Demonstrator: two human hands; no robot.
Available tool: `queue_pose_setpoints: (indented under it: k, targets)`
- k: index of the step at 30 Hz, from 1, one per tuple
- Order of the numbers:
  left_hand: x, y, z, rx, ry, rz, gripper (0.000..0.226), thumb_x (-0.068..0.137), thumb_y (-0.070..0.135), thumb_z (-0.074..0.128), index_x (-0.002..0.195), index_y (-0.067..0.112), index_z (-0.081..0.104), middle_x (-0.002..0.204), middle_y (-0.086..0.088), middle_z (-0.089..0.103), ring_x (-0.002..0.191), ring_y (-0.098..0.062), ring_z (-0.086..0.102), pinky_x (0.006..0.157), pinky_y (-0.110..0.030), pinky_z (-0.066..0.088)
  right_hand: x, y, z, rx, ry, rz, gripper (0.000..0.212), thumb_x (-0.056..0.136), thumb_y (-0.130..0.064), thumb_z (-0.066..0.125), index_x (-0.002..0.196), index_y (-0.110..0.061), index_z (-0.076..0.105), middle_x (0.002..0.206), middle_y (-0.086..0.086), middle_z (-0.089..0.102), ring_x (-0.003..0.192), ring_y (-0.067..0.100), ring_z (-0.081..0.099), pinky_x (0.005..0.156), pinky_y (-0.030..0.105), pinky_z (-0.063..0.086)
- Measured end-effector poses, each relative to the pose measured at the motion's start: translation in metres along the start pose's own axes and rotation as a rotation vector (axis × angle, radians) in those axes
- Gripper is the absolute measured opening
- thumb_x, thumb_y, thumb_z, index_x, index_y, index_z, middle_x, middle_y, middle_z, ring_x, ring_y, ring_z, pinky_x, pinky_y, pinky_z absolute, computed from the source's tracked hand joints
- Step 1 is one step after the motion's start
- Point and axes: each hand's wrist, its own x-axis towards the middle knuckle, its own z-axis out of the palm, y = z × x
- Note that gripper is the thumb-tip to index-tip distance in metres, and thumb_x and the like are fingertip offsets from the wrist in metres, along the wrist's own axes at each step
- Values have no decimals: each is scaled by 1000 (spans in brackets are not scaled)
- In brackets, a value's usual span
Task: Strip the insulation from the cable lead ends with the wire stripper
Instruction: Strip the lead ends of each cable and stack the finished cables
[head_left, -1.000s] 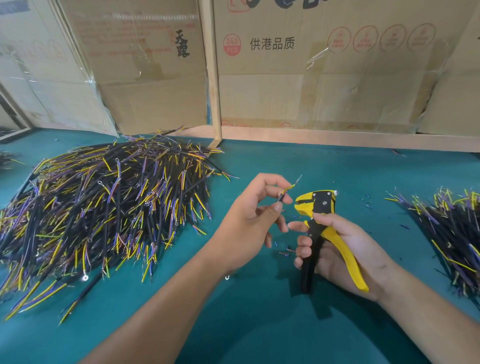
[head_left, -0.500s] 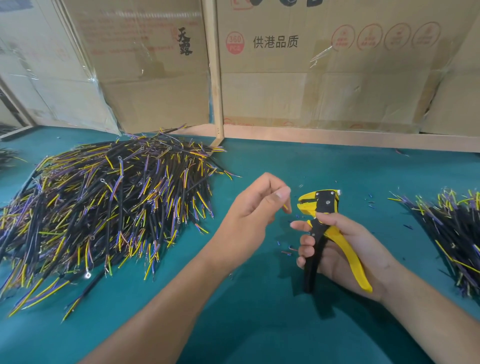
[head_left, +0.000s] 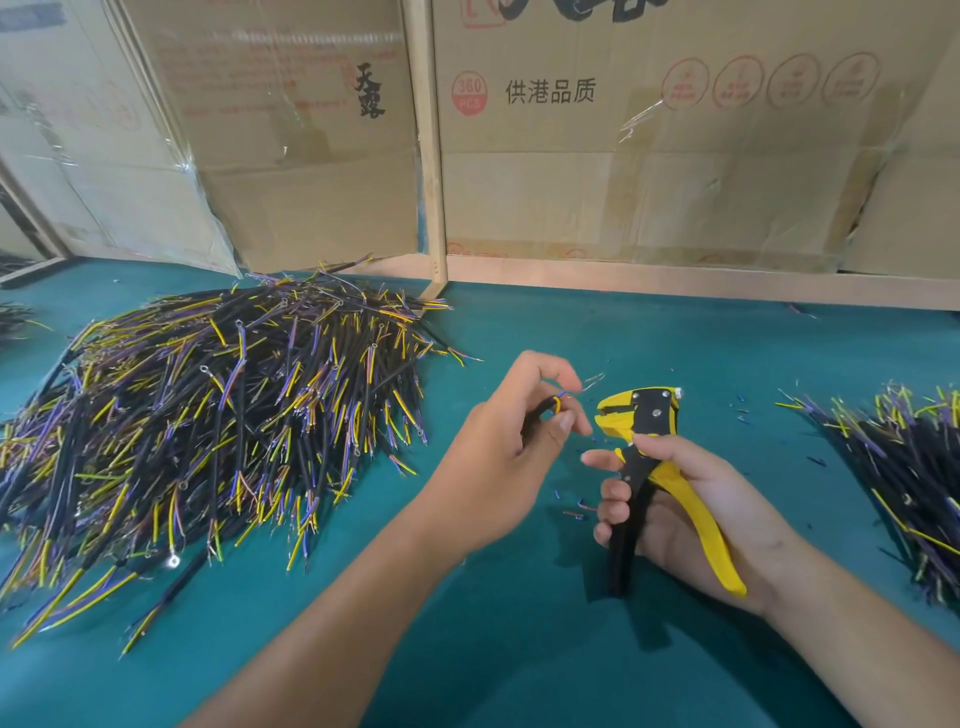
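Above teal table (head_left: 519, 649), cable (head_left: 551, 406) in left hand (head_left: 498, 457).

One wide-angle camera, worn on the person's head, looked forward and down over the green desk (head_left: 519, 649) toward the cardboard boxes (head_left: 675, 156) standing along its far edge. It sat close above both forearms, which entered from the bottom edge. Straight lines bowed near the borders.
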Motion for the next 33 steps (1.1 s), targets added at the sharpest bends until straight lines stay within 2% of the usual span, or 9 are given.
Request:
queue_pose_setpoints:
  k: [2,5,7,11,16,20,24,28,33]
  targets:
    - [0,-1,0,102,9,11,19,103,10,45,110,27,48,92,7,64,63,-24,42,58,-26,36,0,0,0,-6,0,-1,57,84,-37,66,124,3,61,75,10,46,62,25,48,65,43,53]
    - [-1,-3,-1,220,28,11,24,104,12,44,116,32,47,89,9,61,58,-11,42,54,-14,33,0,0,0,-12,-5,-6,58,85,-37,66,126,3,60,75,10,46,62,25,48,65,43,53]
    - [-1,-3,-1,275,42,25,26,105,12,42,121,33,43,87,11,58,61,-7,45,55,-11,32,0,0,1,-10,-5,-8,58,84,-37,67,125,3,60,74,10,47,62,25,48,65,43,53]
    - [-1,-2,-1,279,58,31,28,104,13,39,124,33,36,85,14,54,75,-15,53,62,-15,36,-1,0,1,-7,1,-10,57,83,-36,67,125,3,61,75,10,47,61,24,49,65,42,53]
    - [-1,-3,-1,329,57,39,20,105,17,38,118,31,41,86,12,54,66,-5,47,59,-12,33,-1,1,0,-9,2,-22,56,86,-36,65,125,3,60,75,10,47,62,25,49,65,43,53]
    - [-1,-3,-3,334,51,49,25,103,6,39,110,30,44,86,9,53,63,-8,43,57,-11,29,1,1,-4,-15,-41,-22,56,80,-36,75,120,2,66,76,10,48,63,26,50,66,44,53]
    - [-1,-4,-6,289,65,28,24,104,8,40,106,32,43,86,10,55,61,-10,40,56,-12,30,-1,0,-2,-101,-120,-59,53,69,-37,85,108,-4,72,72,10,49,59,26,49,62,43,51]
    - [-1,-5,-6,242,65,6,19,105,13,38,107,32,40,87,11,57,64,-11,43,57,-14,33,-10,1,2,-206,-223,-110,46,79,-34,80,109,-2,68,74,13,49,62,28,50,66,44,50]
    - [-1,-3,-5,286,30,21,18,105,11,40,110,28,40,87,10,57,64,-12,45,58,-16,33,-22,1,13,-256,-220,-153,35,80,-27,71,103,0,68,73,16,49,62,30,50,65,43,50]
